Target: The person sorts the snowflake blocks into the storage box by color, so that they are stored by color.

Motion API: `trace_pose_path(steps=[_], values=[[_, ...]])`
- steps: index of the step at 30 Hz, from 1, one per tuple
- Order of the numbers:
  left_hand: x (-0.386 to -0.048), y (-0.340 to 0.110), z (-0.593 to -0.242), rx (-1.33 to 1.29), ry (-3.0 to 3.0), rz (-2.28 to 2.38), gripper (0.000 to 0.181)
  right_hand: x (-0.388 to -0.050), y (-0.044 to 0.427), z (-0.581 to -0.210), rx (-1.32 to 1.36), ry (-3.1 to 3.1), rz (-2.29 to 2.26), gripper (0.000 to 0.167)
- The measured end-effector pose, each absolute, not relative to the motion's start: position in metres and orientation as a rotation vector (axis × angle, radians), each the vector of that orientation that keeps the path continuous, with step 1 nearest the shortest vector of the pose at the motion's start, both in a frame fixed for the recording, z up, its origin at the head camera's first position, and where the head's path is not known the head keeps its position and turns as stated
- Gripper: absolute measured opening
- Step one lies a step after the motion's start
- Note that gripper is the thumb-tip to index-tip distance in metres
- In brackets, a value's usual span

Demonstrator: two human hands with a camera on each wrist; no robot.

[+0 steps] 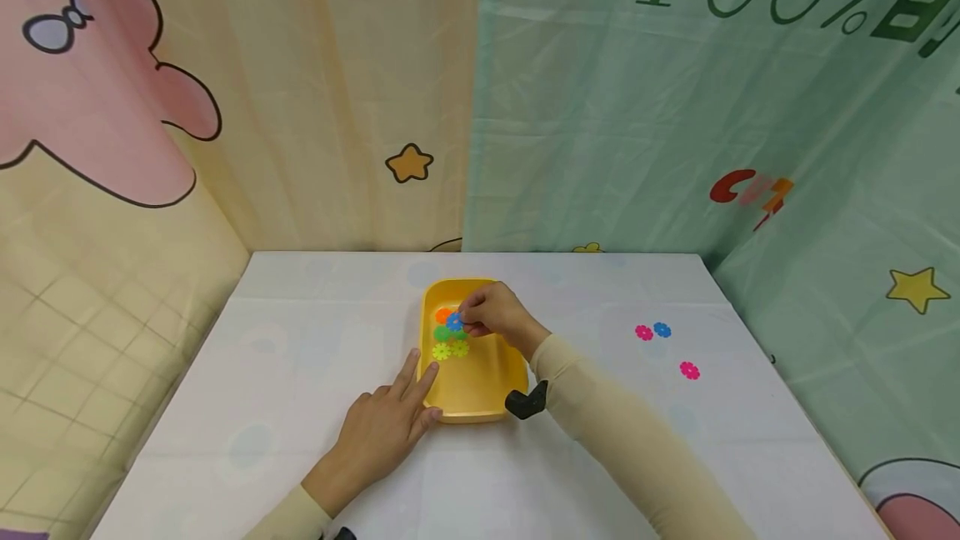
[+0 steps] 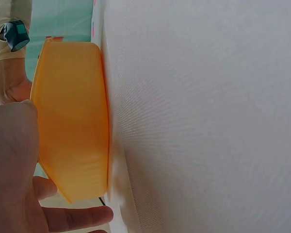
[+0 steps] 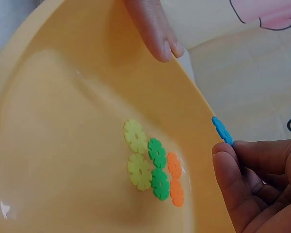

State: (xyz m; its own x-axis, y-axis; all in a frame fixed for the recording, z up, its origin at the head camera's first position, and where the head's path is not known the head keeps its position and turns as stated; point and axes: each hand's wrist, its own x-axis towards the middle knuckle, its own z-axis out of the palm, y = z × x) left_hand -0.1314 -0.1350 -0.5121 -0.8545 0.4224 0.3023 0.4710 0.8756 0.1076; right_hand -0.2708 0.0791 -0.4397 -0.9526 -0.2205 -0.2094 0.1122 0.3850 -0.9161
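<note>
the left hand [image 1: 384, 430], fingers outstretched, rests against the left rim of a smooth, round-cornered yellow tray [image 1: 476, 390]. over the tray, the right hand [image 1: 501, 317] pinches a thin blue disc [image 3: 222, 130] with a notched, petal-like edge. inside lie pairs of pale yellow discs [image 3: 136, 175], green discs [image 3: 160, 191] and orange discs [image 3: 173, 160]. two pink discs [image 1: 689, 371] and another blue one [image 1: 662, 329] sit rightward on the white, cloth-covered tabletop [image 1: 315, 332]; creased, cartoon-printed curtains [image 1: 367, 65] hang behind.

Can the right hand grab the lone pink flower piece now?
Probably not yet: the right hand pinches a blue flower piece over the yellow tray, though nothing covers the lone pink piece.
</note>
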Motion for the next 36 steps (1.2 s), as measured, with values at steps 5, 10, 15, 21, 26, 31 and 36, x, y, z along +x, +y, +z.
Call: trace_pose_path(steps=[5,10,15,21,26,31,36], values=[[-0.132,-0.135,-0.513,-0.676,-2.786,-0.251,0.063,-0.269,0.072,-0.443,-0.075,2.354,-1.575,0.006],[-0.132,-0.135,-0.513,-0.675,-2.791,-0.252,0.064,-0.267,0.065,-0.449,-0.048,2.341,-1.55,0.005],[-0.133,-0.135,-0.512,-0.663,-2.813,-0.263,0.064,-0.266,0.058,-0.455,-0.044,2.317,-1.514,0.005],[-0.133,-0.134,-0.512,-0.659,-2.835,-0.277,0.064,-0.265,0.054,-0.461,-0.091,2.317,-1.427,0.009],[-0.133,-0.134,-0.513,-0.659,-2.838,-0.277,0.064,-0.264,0.051,-0.466,-0.163,2.337,-1.315,0.008],[-0.133,-0.134,-0.513,-0.654,-2.851,-0.269,0.064,-0.26,0.045,-0.47,-0.152,2.38,-1.187,0.008],[-0.133,-0.134,-0.512,-0.638,-2.877,-0.264,0.065,-0.258,0.041,-0.469,-0.137,2.441,-1.073,0.009]])
